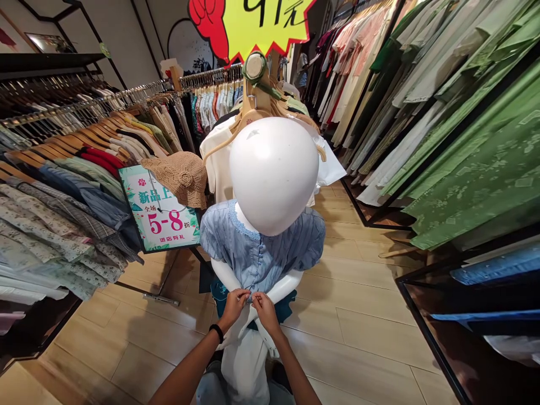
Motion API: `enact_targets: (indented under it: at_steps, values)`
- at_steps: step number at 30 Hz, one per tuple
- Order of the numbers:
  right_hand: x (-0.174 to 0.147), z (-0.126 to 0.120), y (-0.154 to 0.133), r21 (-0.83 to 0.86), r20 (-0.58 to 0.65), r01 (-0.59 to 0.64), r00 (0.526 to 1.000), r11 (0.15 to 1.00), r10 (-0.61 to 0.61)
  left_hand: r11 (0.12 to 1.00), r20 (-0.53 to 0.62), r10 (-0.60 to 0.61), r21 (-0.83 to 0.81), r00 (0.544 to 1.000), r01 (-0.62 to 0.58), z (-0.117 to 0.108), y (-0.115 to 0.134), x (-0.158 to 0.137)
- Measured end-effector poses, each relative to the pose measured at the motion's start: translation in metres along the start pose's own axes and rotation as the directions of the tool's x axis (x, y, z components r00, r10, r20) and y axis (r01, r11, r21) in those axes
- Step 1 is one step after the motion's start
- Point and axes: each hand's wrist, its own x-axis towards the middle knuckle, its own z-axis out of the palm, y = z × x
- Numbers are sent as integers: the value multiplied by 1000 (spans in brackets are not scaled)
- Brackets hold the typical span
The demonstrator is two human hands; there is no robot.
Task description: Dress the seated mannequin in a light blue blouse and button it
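A white mannequin [274, 174] faces me, dressed in a blue short-sleeved blouse [261, 264] with a buttoned front and white trousers [244, 365]. At the blouse's lower front, between the mannequin's arms, my left hand [236, 306] pinches the cloth edge. Close beside it my right hand [264, 309] also has its fingers pinched together on the blouse's front. The fingertips nearly meet. Any button between them is too small to make out. A dark band circles my left wrist.
Garment racks stand on both sides, with green clothes [485, 169] at right and shirts [63, 225] at left. A discount sign [162, 225] and a woven hat [183, 174] are left of the mannequin. A yellow price sign [265, 34] hangs above. The floor is wooden.
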Motion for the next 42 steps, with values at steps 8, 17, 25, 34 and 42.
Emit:
enact_targets:
  at_steps: [8,17,25,34,42]
  values:
    - [-3,-1,-3,-27,3,29,1000,999,-29,997,97,8,76,995,-15,-4,-1,2]
    - [-4,-5,-8,-59,25,22,999,998,-20,997,82,-2,78,997,-4,-3,1,-2]
    - [-5,-8,-9,-110,36,84,996,990,-80,998,111,15,56,994,-21,-5,8,-3]
    - [-8,-3,-9,-131,17,135,991,982,-134,992,149,43,108,988,-60,-4,-2,4]
    - [-9,-5,-8,-129,9,148,989,981,-148,981,169,67,167,983,-96,-9,4,3]
